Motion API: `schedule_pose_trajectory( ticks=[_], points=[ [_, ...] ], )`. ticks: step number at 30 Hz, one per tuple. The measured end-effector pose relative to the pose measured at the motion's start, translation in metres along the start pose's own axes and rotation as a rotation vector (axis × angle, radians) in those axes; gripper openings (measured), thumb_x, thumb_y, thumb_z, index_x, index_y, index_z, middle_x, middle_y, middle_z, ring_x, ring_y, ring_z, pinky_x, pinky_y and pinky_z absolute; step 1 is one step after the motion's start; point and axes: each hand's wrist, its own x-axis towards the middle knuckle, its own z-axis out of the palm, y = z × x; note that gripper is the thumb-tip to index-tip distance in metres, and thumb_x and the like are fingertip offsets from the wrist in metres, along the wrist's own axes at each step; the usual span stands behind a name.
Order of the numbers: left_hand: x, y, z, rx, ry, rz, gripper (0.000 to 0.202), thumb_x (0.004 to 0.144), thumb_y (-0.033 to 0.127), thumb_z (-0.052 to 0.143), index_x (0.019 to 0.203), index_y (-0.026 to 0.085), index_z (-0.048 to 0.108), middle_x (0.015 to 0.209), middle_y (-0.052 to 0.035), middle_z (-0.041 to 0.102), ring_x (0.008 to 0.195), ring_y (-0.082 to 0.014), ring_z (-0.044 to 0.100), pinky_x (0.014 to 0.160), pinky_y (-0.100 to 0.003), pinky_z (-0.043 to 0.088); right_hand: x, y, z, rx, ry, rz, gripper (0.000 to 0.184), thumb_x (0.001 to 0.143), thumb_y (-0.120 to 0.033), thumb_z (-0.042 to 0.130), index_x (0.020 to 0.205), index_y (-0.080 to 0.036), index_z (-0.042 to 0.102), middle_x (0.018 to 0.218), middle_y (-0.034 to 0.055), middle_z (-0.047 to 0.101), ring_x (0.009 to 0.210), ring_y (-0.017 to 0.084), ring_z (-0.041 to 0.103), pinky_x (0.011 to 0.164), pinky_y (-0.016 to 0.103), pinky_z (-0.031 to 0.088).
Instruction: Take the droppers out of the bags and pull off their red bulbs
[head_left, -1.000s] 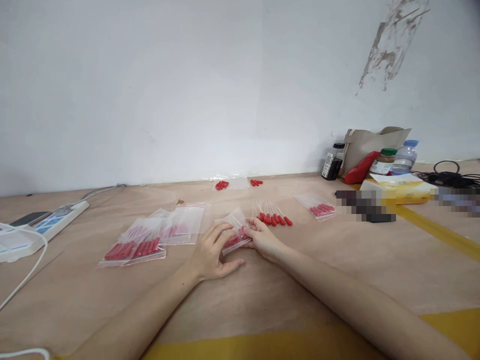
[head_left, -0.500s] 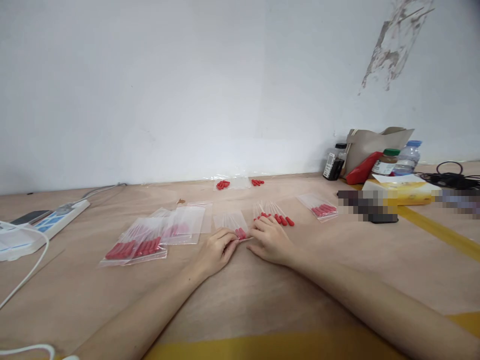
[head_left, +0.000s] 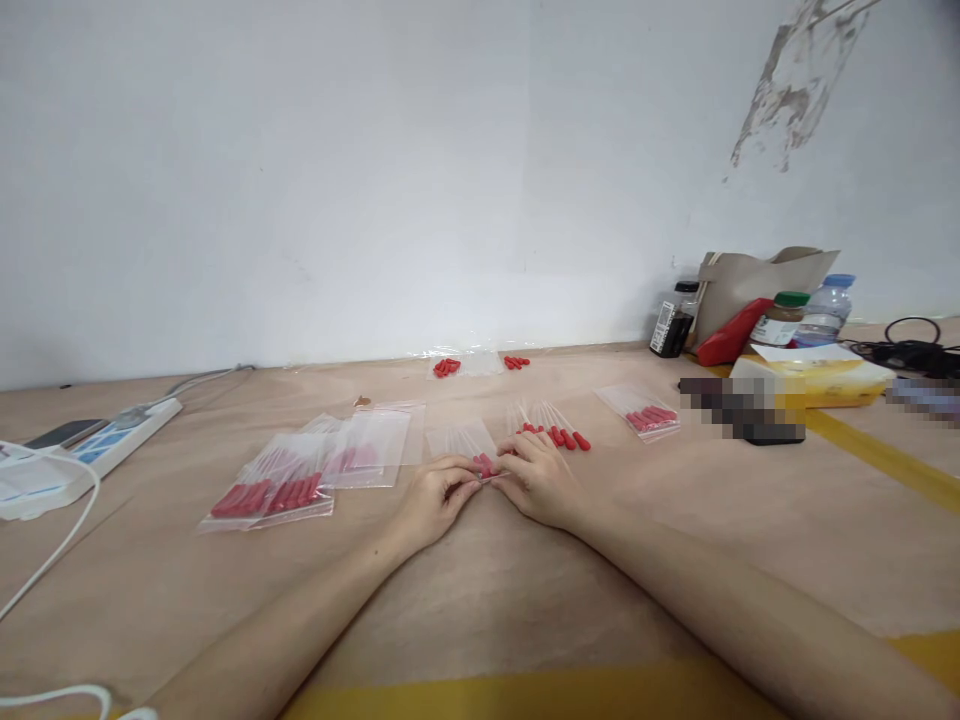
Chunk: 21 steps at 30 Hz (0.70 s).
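The small bag (head_left: 459, 440) is lying flat on the table (head_left: 675, 540). The left hand (head_left: 433, 497) and the right hand (head_left: 541, 482) are both closing on its near edge, fingertips pinching the plastic. Loose red-capped tubes (head_left: 559, 436) are lying just right of the bag, and filled bags (head_left: 274, 488) are lying to its left.

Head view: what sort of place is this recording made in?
Probably a makeshift hand-packing bench in a plain workroom: a tabletop covered in brown paper, stacked clear zip bags of red-capped tubes, the left hand and right hand at one more small clear bag, and a scuffed white wall behind.
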Motion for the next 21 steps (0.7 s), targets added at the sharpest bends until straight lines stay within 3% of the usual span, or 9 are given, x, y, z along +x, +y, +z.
schedule_pose_trajectory(
  ticks=[6,17,21],
  points=[
    [0.0000,-0.0024,0.0006,-0.097,0.013,-0.184,0.011,0.075,0.024,0.058,0.072,0.019,0.067,0.095,-0.0053,0.063,0.077,-0.0149,0.061,0.067,-0.029,0.051,0.0003,0.0002,0.0032,0.001,0.013,-0.054,0.008,0.078,-0.020,0.052,0.076,-0.020,0.060,0.091,0.0041,0.056,0.081,0.015,0.046,0.072,0.030,0.031],
    [-0.0010,-0.0090,0.0030,-0.205,0.043,-0.267,0.007,0.069,0.026,0.065,0.068,0.019,0.068,0.093,-0.0059,0.063,0.081,-0.0172,0.061,0.071,-0.032,0.050,0.0019,0.0012,0.0065,-0.010,0.009,-0.087,0.011,0.077,-0.018,0.053,0.074,-0.022,0.063,0.088,0.0025,0.058,0.083,0.015,0.046,0.073,0.031,0.030],
    [-0.0003,-0.0068,0.0045,-0.175,0.085,-0.257,0.015,0.074,0.031,0.060,0.067,0.019,0.067,0.088,-0.0051,0.064,0.078,-0.0163,0.061,0.070,-0.032,0.050,0.0044,-0.0019,0.0060,-0.044,0.014,-0.125,0.016,0.081,-0.018,0.049,0.071,-0.020,0.061,0.082,0.0028,0.060,0.081,0.015,0.047,0.073,0.031,0.030]
  ],
)
